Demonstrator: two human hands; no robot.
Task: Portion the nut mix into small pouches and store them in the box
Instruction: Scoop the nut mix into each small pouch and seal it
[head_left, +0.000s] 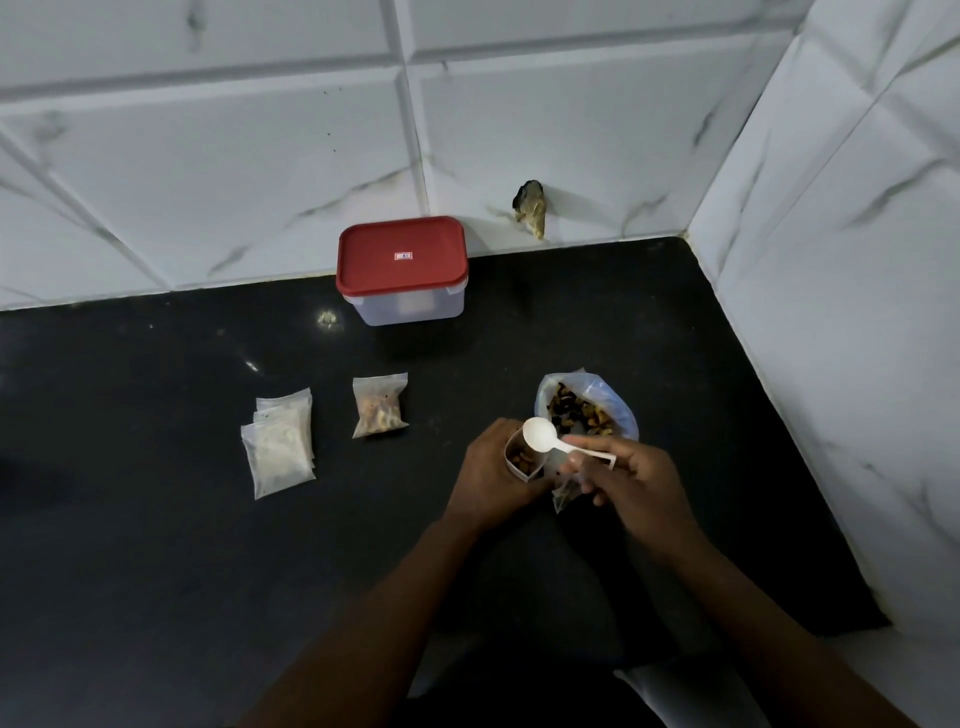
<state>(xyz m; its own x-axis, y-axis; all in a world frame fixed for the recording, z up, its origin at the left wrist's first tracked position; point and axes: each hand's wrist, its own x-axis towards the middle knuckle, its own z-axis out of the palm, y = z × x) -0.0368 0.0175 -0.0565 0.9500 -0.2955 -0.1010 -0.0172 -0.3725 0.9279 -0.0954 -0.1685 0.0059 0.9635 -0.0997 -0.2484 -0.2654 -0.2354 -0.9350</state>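
Step in hand: filling, as you judge it from the layout. Your left hand (493, 467) is curled round one small open pouch (519, 460), holding its mouth up just in front of the nut-mix bag (587, 410); some mix already shows inside the pouch. Your right hand (639, 483) pinches the handle of one white plastic spoon (540, 434), whose bowl sits over the pouch mouth and looks empty. Next move, most likely: take the spoon back to the bag for another scoop, or, if this portion matches the finished one, set the spoon down and press the pouch shut; either way keep the pouch upright so nothing spills onto the black bench (156, 519). Count of stock: one bulk bag of nut mix, open, to the right of the pouch; one filled pouch (378, 408), lying flat left of your hands; one stack of empty pouches (280, 441) further left, at least three edges showing, exact number not readable. One clear box (402, 270) with one red lid, closed, stands at the back against the tiled wall, well apart from the pouches. No pouch can be made out through its side, so storing has not begun and the lid must come off first.
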